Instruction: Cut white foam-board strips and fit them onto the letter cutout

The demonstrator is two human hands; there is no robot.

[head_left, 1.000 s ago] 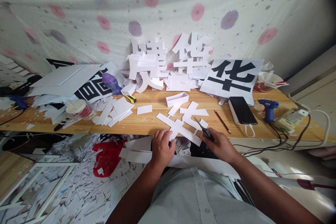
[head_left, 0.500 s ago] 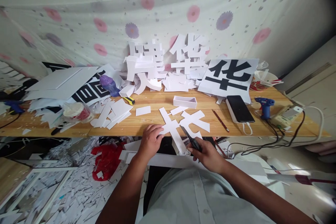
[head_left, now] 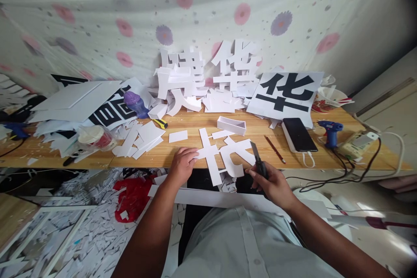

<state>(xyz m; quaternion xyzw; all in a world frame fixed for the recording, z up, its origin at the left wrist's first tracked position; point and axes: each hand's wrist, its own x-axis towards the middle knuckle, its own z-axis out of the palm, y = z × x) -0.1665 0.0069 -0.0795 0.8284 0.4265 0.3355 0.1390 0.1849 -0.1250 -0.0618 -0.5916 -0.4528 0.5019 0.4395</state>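
A white cut-out character piece (head_left: 211,156) lies at the table's front edge, its lower end jutting over the edge. My left hand (head_left: 183,163) pinches the left end of its crossbar. To the right, my right hand (head_left: 272,182) is closed around a black-handled knife (head_left: 259,163), blade pointing up and away from me. Beside the cross-shaped part, a curved white part (head_left: 232,160) with a branching arm reaches toward the blade. A small open white box (head_left: 231,125) and a flat white rectangle (head_left: 178,136) lie behind.
White three-dimensional characters (head_left: 236,67) stand at the back. On the right are a printed sheet (head_left: 260,106), a pencil (head_left: 274,149), a phone (head_left: 299,134) and a blue glue gun (head_left: 331,132). A yellow cutter (head_left: 160,123), purple bottle (head_left: 137,104) and paper stacks (head_left: 74,100) occupy the left.
My right hand has moved right with the knife, away from the cross-shaped part, and the blade now points more upright. The white piece has turned slightly; my left hand stays on it.
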